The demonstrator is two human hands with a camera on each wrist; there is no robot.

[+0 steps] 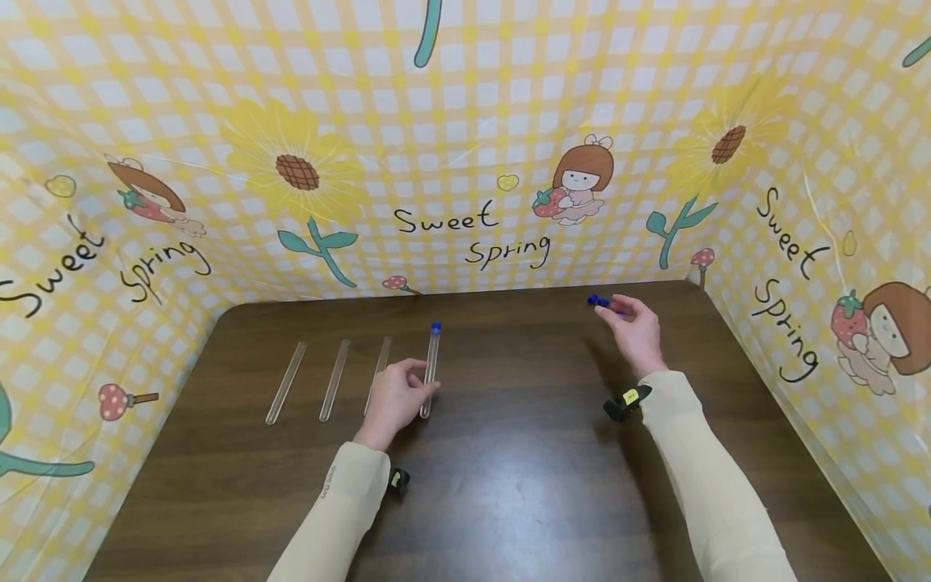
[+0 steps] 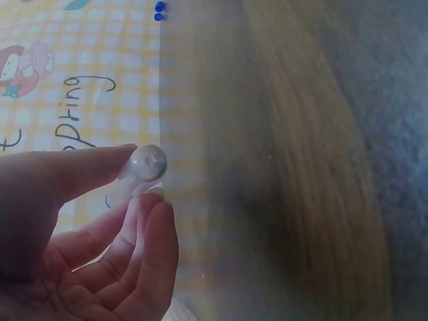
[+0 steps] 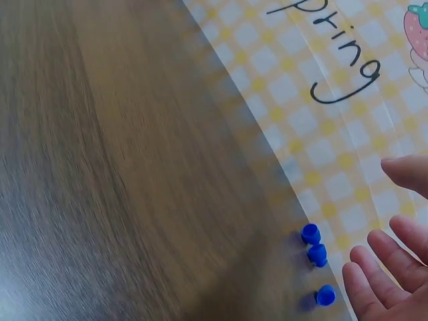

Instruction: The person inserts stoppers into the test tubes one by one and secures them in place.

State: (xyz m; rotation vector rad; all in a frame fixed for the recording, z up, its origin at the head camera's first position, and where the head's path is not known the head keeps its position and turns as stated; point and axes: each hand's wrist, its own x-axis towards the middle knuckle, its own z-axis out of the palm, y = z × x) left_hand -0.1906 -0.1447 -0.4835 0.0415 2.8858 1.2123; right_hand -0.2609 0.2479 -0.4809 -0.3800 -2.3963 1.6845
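My left hand point(image 1: 398, 396) pinches a clear test tube point(image 1: 432, 360) between thumb and fingers. A blue cap point(image 1: 436, 327) sits on the tube's far end. In the left wrist view the tube's rounded bottom point(image 2: 155, 162) pokes out from between the fingertips. My right hand point(image 1: 636, 335) hovers by the loose blue caps point(image 1: 603, 302) at the back right, partly covering one of them in the head view. Seen from the right wrist, that hand's fingers point(image 3: 398, 261) are loosely spread with nothing between them, close beside three caps point(image 3: 326, 295).
Left of my left hand lie three uncapped test tubes, one at far left point(image 1: 286, 384), one in the middle point(image 1: 334, 380) and one partly behind the hand point(image 1: 383, 356). The brown table point(image 1: 509, 485) is walled by a yellow checked cloth point(image 1: 451, 162) at the back and sides.
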